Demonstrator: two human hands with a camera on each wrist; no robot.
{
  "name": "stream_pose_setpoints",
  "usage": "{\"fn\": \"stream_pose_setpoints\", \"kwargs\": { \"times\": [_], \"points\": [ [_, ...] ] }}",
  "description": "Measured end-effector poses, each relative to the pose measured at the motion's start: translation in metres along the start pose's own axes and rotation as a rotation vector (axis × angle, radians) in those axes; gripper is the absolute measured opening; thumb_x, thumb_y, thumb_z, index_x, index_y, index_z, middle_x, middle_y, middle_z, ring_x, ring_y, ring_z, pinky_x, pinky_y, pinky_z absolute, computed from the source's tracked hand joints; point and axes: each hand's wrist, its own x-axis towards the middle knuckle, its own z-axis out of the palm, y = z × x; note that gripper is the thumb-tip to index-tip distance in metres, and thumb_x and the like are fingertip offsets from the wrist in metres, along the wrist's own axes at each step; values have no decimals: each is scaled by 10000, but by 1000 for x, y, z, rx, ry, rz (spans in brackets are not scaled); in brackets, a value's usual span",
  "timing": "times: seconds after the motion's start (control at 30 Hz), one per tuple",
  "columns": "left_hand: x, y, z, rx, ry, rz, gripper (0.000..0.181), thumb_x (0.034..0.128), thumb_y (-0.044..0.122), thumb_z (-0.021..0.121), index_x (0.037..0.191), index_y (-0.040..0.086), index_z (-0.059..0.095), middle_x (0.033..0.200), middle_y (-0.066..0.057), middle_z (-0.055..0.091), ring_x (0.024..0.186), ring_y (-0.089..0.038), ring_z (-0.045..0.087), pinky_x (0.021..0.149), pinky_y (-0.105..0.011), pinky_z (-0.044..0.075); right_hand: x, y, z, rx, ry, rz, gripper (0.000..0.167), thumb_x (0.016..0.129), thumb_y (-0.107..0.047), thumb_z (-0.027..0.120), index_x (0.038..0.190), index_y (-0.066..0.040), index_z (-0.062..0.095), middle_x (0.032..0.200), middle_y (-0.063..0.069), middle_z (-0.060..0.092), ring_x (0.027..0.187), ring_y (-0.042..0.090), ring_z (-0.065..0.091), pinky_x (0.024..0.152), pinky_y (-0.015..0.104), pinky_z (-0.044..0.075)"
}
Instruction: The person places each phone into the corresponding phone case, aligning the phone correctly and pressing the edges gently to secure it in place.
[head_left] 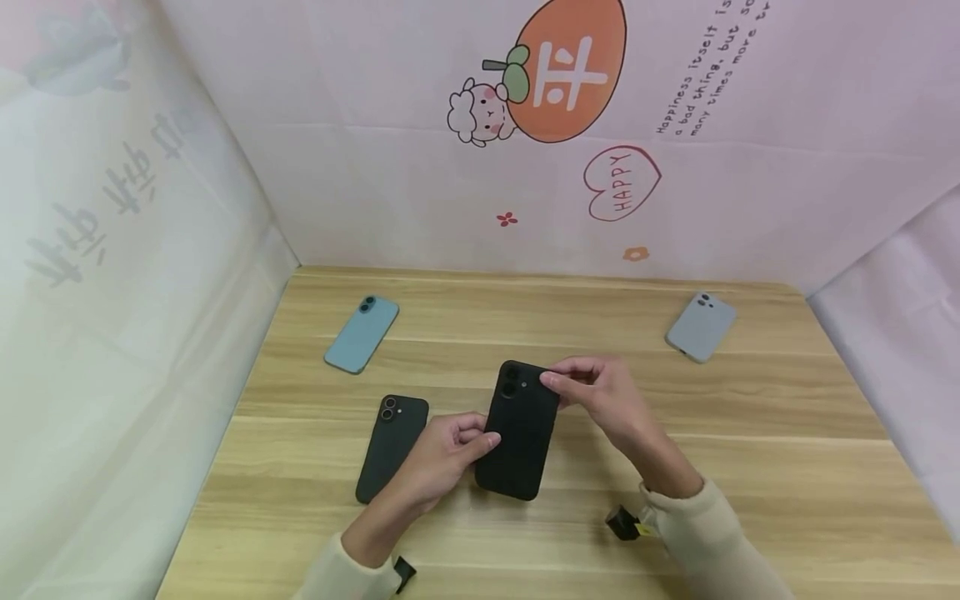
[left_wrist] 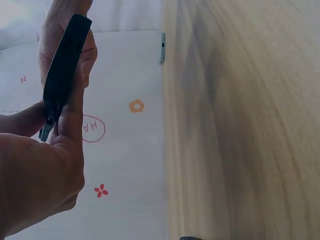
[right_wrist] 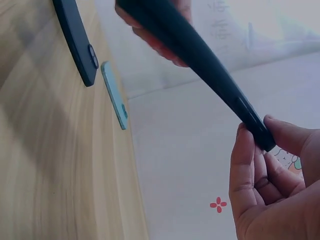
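Observation:
A black phone (head_left: 517, 433) is held up off the table, its back with two camera rings facing up. My left hand (head_left: 448, 454) pinches its left edge, thumb on the back. My right hand (head_left: 600, 396) pinches the top right corner between thumb and fingers. Seen edge-on in the left wrist view, the phone (left_wrist: 65, 70) shows a thin dark strip at the end by my left hand (left_wrist: 42, 175); whether that is a loose case edge, I cannot tell. In the right wrist view, my right hand (right_wrist: 280, 185) grips the end with the side buttons.
Another dark phone (head_left: 390, 450) lies beside my left hand, camera side up. A light blue phone (head_left: 362, 335) lies at the back left, a pale grey-blue one (head_left: 701, 327) at the back right. White printed cloth (head_left: 375, 192) stands behind the wooden table (head_left: 750, 433).

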Motion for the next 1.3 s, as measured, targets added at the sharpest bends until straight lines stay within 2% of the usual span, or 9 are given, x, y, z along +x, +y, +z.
{"fn": "stream_pose_setpoints", "kwargs": {
  "times": [0.27,0.4,0.53,0.7,0.87,0.97,1.07,1.23,1.3],
  "points": [
    [-1,4,0,100,107,44,208,1035,120,693,1170,-28,748,968,-111,812,845,-95,675,793,-192,519,-2,8,14,43,37,16,242,973,-169,790,1089,40,749,903,94,755,805,220,756,797,415,656],
    [1,7,0,80,167,33,213,1039,143,695,1181,-7,749,985,-96,812,816,-94,640,717,-181,503,-8,13,25,41,4,50,227,968,-190,796,1026,23,744,893,85,778,808,224,764,799,443,655],
    [2,9,-1,29,199,24,248,1043,143,692,1222,-24,731,1054,-117,807,892,-90,681,759,-190,563,-12,17,33,33,-15,61,233,960,-188,803,1017,30,743,897,92,786,798,205,765,793,459,655],
    [3,9,-2,12,185,17,262,1045,142,689,1239,-32,719,1077,-135,802,921,-101,704,783,-214,588,-12,17,35,16,-6,28,192,952,-131,804,996,48,753,878,113,791,766,184,770,739,402,660],
    [5,9,-3,-38,80,20,279,1042,83,677,1287,-50,676,1143,-162,785,1012,-161,744,854,-280,621,-11,16,31,2,2,24,144,953,-79,792,978,56,750,852,101,786,740,166,757,706,338,649],
    [6,9,-3,-13,67,10,240,1047,91,670,1249,-37,684,1004,-88,777,897,-144,710,798,-262,607,-11,15,29,-10,-1,17,133,957,-70,784,955,53,735,835,89,775,726,163,746,711,359,650],
    [9,10,-3,18,99,3,237,1054,133,669,1241,-11,694,915,-44,748,825,-134,638,734,-255,553,-12,15,28,-38,-26,-4,136,962,-68,778,909,41,717,805,78,756,705,161,731,704,393,651],
    [15,11,-5,-88,112,-3,419,1061,131,663,1440,-30,589,1251,-154,756,1122,-206,732,908,-311,618,-15,15,31,-91,-122,-16,181,978,-90,767,836,5,707,762,60,741,686,161,720,705,475,649],
    [15,11,-5,-120,115,-8,444,1062,116,657,1466,-39,561,1302,-186,728,1186,-246,718,948,-338,611,-16,16,33,-97,-145,-16,193,982,-99,765,830,4,707,753,62,737,686,168,722,709,497,648]
  ]
}}
